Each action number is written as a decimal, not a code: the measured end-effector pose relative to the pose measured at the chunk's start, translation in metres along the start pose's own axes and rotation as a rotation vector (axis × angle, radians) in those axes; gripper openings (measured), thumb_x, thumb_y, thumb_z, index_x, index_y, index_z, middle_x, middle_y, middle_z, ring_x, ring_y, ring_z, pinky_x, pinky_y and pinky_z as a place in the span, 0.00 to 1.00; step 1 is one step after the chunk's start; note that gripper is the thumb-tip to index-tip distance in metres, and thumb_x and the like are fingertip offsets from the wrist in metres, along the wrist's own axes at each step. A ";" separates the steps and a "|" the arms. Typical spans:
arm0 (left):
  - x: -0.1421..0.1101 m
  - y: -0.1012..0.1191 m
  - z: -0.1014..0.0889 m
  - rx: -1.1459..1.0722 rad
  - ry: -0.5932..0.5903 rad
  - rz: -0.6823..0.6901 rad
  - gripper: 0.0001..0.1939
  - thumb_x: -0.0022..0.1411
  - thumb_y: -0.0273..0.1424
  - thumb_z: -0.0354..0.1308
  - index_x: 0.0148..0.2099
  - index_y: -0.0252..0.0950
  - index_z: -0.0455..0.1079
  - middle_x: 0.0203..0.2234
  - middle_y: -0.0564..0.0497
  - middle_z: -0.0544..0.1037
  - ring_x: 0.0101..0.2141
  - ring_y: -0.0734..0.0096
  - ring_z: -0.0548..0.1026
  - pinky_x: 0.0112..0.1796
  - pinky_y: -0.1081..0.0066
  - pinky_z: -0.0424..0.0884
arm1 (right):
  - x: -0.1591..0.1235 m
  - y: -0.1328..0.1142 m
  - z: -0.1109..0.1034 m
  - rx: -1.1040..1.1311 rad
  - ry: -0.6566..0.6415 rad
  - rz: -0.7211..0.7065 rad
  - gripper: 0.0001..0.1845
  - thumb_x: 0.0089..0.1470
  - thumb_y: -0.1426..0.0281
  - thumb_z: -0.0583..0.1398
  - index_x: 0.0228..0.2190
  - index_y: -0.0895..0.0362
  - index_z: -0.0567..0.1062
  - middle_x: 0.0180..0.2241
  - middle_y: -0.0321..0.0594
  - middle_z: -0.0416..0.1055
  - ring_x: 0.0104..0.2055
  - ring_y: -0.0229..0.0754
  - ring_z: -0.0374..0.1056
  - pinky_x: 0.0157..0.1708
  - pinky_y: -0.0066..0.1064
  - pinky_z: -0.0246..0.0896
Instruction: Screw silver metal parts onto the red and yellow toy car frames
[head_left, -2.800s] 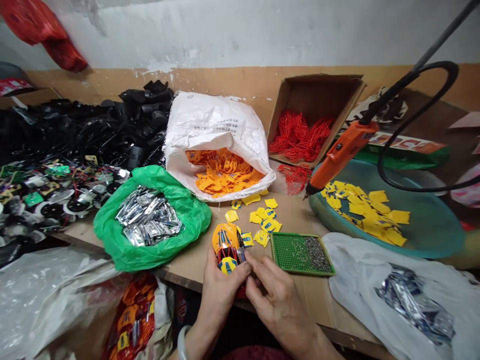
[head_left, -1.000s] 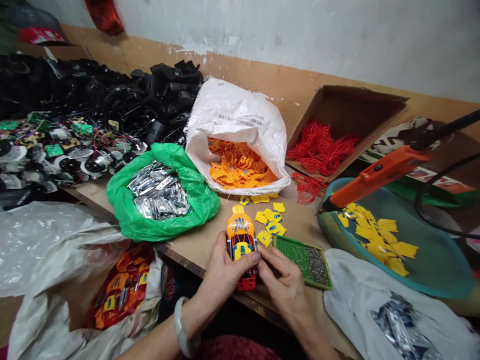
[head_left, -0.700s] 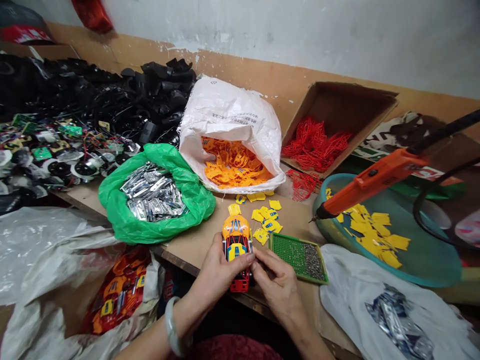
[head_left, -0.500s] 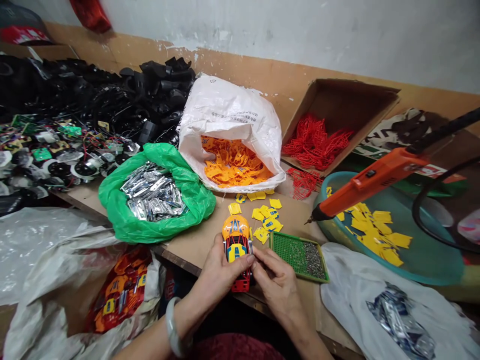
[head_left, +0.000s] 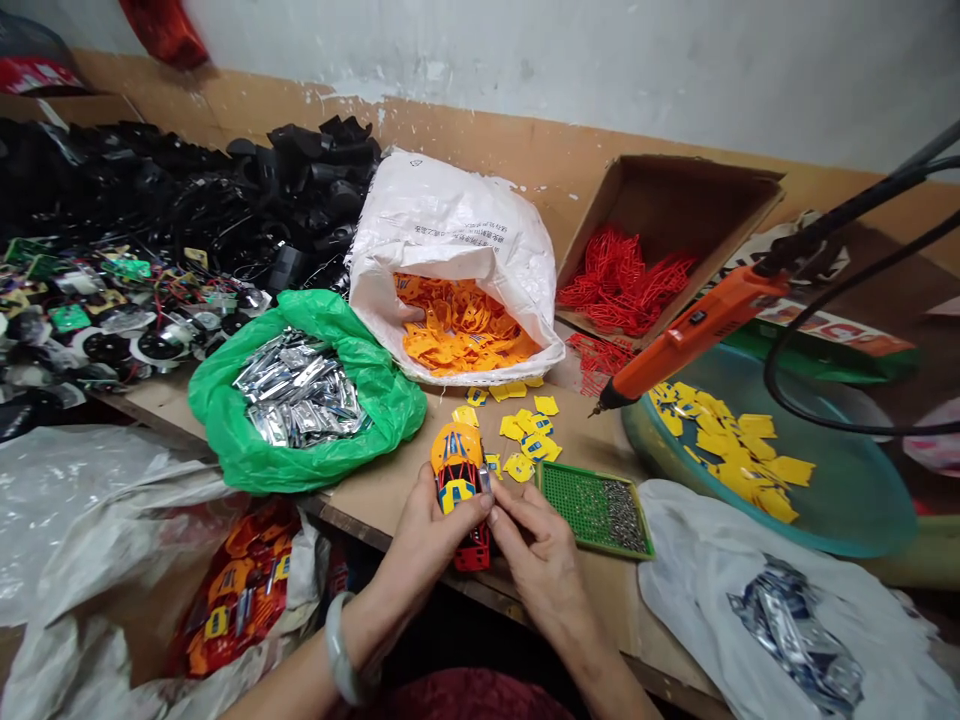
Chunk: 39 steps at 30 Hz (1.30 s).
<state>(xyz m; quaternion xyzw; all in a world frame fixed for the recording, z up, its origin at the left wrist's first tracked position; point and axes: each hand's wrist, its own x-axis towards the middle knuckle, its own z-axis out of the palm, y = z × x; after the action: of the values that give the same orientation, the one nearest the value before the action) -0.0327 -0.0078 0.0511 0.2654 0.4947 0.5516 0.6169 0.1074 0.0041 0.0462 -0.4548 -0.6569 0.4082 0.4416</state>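
An orange toy car body [head_left: 455,470] with a yellow and blue roof and a red rear lies on the wooden table's front edge. My left hand [head_left: 427,545] wraps round its left side, thumb across the roof. My right hand [head_left: 536,555] pinches at the car's right side, where a small silvery piece shows between its fingertips. Loose yellow stickers [head_left: 529,435] lie just beyond the car. A green tray of small screws [head_left: 596,508] sits right of my right hand.
A hanging orange electric screwdriver [head_left: 686,340] points down-left over a teal basin [head_left: 862,500] of yellow pieces. Behind are a white sack of orange parts [head_left: 450,260], a green bag of silver parts [head_left: 300,400], a cardboard box of red parts [head_left: 660,250], and black parts at left.
The view has swung slightly, and the screwdriver now hangs further left. Both hands stay on the toy car, which has shifted a little left.
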 end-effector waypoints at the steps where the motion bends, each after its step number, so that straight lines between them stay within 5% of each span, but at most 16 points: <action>1: 0.001 0.001 0.001 -0.027 0.011 -0.012 0.29 0.54 0.37 0.73 0.54 0.33 0.66 0.42 0.45 0.80 0.41 0.62 0.78 0.43 0.65 0.75 | 0.001 -0.002 0.000 -0.009 -0.009 0.003 0.16 0.62 0.68 0.60 0.48 0.55 0.84 0.34 0.42 0.74 0.37 0.42 0.73 0.38 0.31 0.73; 9: 0.009 0.003 0.008 -0.113 0.036 -0.065 0.29 0.48 0.37 0.76 0.48 0.30 0.72 0.38 0.43 0.83 0.36 0.62 0.80 0.38 0.68 0.76 | 0.004 -0.010 0.001 -0.077 -0.087 0.015 0.15 0.64 0.69 0.57 0.44 0.56 0.83 0.35 0.41 0.69 0.39 0.44 0.68 0.42 0.33 0.67; 16: 0.006 -0.001 0.004 -0.068 0.049 -0.077 0.26 0.49 0.39 0.75 0.45 0.30 0.72 0.29 0.49 0.82 0.27 0.70 0.76 0.28 0.73 0.71 | -0.004 -0.011 0.002 -0.083 -0.150 0.106 0.23 0.53 0.73 0.64 0.52 0.58 0.79 0.34 0.37 0.63 0.31 0.39 0.61 0.29 0.30 0.61; 25: -0.002 -0.003 0.002 0.024 0.065 -0.004 0.29 0.53 0.39 0.72 0.54 0.34 0.69 0.40 0.46 0.82 0.37 0.63 0.80 0.36 0.70 0.74 | -0.012 -0.010 -0.007 -0.068 -0.229 0.130 0.30 0.54 0.73 0.65 0.59 0.57 0.74 0.37 0.39 0.65 0.34 0.40 0.63 0.36 0.35 0.68; 39: -0.003 -0.010 -0.003 0.054 0.052 -0.027 0.29 0.55 0.40 0.71 0.55 0.36 0.66 0.42 0.46 0.81 0.39 0.62 0.79 0.39 0.68 0.75 | -0.016 0.000 -0.001 -0.036 -0.136 0.044 0.26 0.58 0.74 0.61 0.58 0.59 0.76 0.31 0.36 0.61 0.29 0.37 0.63 0.29 0.30 0.68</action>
<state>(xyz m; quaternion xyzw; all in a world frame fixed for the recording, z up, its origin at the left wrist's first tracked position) -0.0310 -0.0137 0.0422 0.2607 0.5288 0.5362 0.6040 0.1109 -0.0110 0.0434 -0.4484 -0.6823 0.4359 0.3786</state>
